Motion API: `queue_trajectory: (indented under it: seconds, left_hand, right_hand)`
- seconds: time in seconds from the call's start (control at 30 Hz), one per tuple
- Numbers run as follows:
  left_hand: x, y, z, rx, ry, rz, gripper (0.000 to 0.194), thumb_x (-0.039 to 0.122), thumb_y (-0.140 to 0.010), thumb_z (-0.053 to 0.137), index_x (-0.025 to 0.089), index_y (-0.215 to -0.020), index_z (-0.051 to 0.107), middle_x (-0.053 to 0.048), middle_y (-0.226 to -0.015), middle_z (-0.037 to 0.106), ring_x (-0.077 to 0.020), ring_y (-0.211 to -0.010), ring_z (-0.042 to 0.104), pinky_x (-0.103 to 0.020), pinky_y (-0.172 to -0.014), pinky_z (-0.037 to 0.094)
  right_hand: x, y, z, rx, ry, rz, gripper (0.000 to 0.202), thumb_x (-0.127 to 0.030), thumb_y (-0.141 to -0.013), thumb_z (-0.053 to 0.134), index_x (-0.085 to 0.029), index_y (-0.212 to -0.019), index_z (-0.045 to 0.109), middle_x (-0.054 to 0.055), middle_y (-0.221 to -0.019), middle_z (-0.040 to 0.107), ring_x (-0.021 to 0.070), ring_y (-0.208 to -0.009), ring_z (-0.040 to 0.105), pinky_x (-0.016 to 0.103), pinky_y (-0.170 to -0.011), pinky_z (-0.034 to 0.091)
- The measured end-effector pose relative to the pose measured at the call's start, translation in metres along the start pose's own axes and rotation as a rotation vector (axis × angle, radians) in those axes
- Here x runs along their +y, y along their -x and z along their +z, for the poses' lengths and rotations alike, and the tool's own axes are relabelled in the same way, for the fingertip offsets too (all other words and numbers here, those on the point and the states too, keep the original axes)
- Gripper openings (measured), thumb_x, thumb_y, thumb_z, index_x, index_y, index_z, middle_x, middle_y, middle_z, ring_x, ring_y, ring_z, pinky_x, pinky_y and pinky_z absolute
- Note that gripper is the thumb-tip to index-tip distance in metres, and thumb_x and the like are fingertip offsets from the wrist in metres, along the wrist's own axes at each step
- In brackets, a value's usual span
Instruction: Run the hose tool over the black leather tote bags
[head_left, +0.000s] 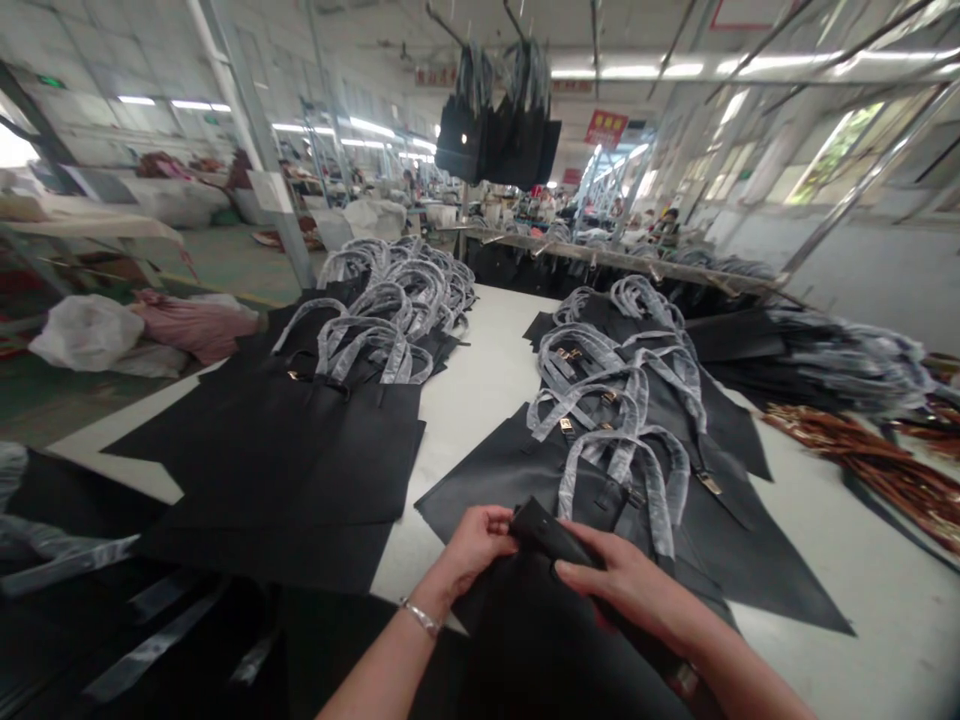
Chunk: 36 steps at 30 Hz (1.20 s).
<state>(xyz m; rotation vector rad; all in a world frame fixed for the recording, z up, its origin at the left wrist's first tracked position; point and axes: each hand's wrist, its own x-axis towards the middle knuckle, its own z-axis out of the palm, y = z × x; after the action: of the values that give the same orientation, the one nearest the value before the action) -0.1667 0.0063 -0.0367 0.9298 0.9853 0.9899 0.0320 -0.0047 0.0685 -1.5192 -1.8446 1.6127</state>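
In the head view a black leather-like tote bag (559, 640) hangs from my two hands at the near edge of the table. My left hand (476, 545) pinches its upper left corner between thumb and fingers. Along the folded top edge, my right hand (634, 580) is closed, thumb on the near side and most fingers hidden behind. The lower part of this bag runs out of the picture. Just beyond my hands, a pile of black bags (495, 470) with plastic-wrapped handles (622, 450) and gold-coloured clasps (709, 484) lies on the table.
Another pile of black bags (292, 450) covers the left of the white table (495, 330). Brown straps (892, 480) lie at the right. Finished bags (495, 140) hang from a rack ahead. A metal post (255, 130) rises at the left, near wrapped bundles (90, 335) on the floor.
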Motion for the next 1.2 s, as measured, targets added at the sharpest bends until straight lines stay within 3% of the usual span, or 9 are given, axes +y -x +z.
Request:
queue_trajectory:
  seconds: [0.07, 0.2, 0.33, 0.4, 0.6, 0.77, 0.93, 1.1, 1.2]
  left_hand:
    - [-0.003, 0.0, 0.001, -0.006, -0.058, -0.005, 0.026, 0.013, -0.06, 0.068, 0.01, -0.086, 0.068, 0.003, -0.058, 0.058, -0.0072, -0.049, 0.047, -0.019, -0.049, 0.031]
    - [-0.005, 0.002, -0.004, 0.187, -0.321, -0.013, 0.029, 0.014, -0.063, 0.067, 0.013, -0.092, 0.063, 0.005, -0.056, 0.055, -0.0104, -0.05, 0.048, -0.022, -0.051, 0.034]
    - [0.006, -0.001, -0.023, 0.251, -0.767, 0.26, 0.024, 0.013, -0.069, 0.065, 0.018, -0.092, 0.065, -0.001, -0.076, 0.064, -0.0151, -0.067, 0.056, -0.026, -0.067, 0.041]
    - [0.015, -0.009, -0.034, 0.154, -0.909, 0.392, 0.024, 0.013, -0.073, 0.063, 0.02, -0.095, 0.068, -0.003, -0.087, 0.064, -0.0168, -0.076, 0.057, -0.027, -0.073, 0.042]
    - [0.041, -0.046, -0.052, -0.418, -1.073, 0.502, 0.019, 0.023, -0.083, 0.062, 0.027, -0.099, 0.071, -0.001, -0.093, 0.063, -0.0165, -0.085, 0.059, -0.022, -0.076, 0.04]
    - [0.051, -0.064, -0.047, -0.579, -1.109, 0.483, 0.007, 0.029, -0.082, 0.066, 0.029, -0.083, 0.073, 0.001, -0.084, 0.061, -0.0151, -0.08, 0.058, -0.02, -0.071, 0.038]
    - [0.048, -0.071, -0.046, -0.504, -1.01, 0.352, 0.005, 0.022, -0.073, 0.073, 0.023, -0.07, 0.068, 0.002, -0.077, 0.059, -0.0136, -0.072, 0.056, -0.02, -0.07, 0.039]
    - [0.039, -0.068, -0.055, -0.305, -0.943, 0.306, 0.027, 0.027, -0.093, 0.041, 0.015, -0.089, 0.065, -0.002, -0.078, 0.059, -0.0123, -0.065, 0.056, -0.022, -0.064, 0.043]
    - [0.038, -0.06, -0.055, -0.319, -0.962, 0.348, 0.024, 0.031, -0.091, 0.049, 0.017, -0.092, 0.067, -0.003, -0.084, 0.062, -0.0141, -0.075, 0.058, -0.022, -0.07, 0.043]
  right_hand:
    - [-0.002, -0.004, 0.001, 0.063, 0.018, 0.007, 0.058, -0.036, -0.082, 0.061, -0.019, -0.136, 0.05, -0.003, -0.065, 0.06, 0.0108, -0.044, 0.053, 0.021, -0.043, 0.041]
    - [-0.004, -0.007, -0.005, 0.252, 0.131, 0.025, 0.065, -0.04, -0.082, 0.06, -0.015, -0.14, 0.046, -0.003, -0.06, 0.062, 0.0138, -0.046, 0.056, 0.023, -0.045, 0.042]
    - [0.005, 0.012, -0.009, 0.132, 0.128, 0.02, 0.061, -0.039, -0.081, 0.061, -0.021, -0.138, 0.049, -0.001, -0.072, 0.068, 0.0135, -0.048, 0.057, 0.023, -0.047, 0.043]
    - [0.013, 0.023, -0.006, 0.082, 0.126, 0.019, 0.062, -0.037, -0.081, 0.061, -0.021, -0.139, 0.048, 0.0, -0.082, 0.07, 0.0138, -0.051, 0.058, 0.024, -0.049, 0.045]
    - [0.03, 0.032, 0.005, 0.042, 0.163, 0.02, 0.064, -0.035, -0.081, 0.061, -0.018, -0.141, 0.046, 0.004, -0.094, 0.072, 0.0173, -0.062, 0.063, 0.026, -0.057, 0.05]
    - [0.032, 0.033, 0.005, 0.037, 0.174, 0.042, 0.064, -0.036, -0.082, 0.06, -0.019, -0.142, 0.045, 0.004, -0.099, 0.072, 0.0183, -0.067, 0.065, 0.025, -0.057, 0.051]
    - [0.035, 0.033, 0.004, 0.048, 0.184, 0.033, 0.063, -0.034, -0.082, 0.06, -0.02, -0.142, 0.046, 0.004, -0.096, 0.072, 0.0168, -0.065, 0.064, 0.024, -0.057, 0.05]
    - [0.038, 0.033, 0.004, 0.065, 0.18, 0.037, 0.062, -0.032, -0.082, 0.061, -0.022, -0.142, 0.046, 0.002, -0.09, 0.071, 0.0154, -0.062, 0.064, 0.023, -0.057, 0.05]
    - [0.039, 0.034, 0.003, 0.06, 0.161, 0.024, 0.062, -0.032, -0.082, 0.061, -0.022, -0.142, 0.047, 0.002, -0.088, 0.071, 0.0152, -0.062, 0.064, 0.022, -0.056, 0.049]
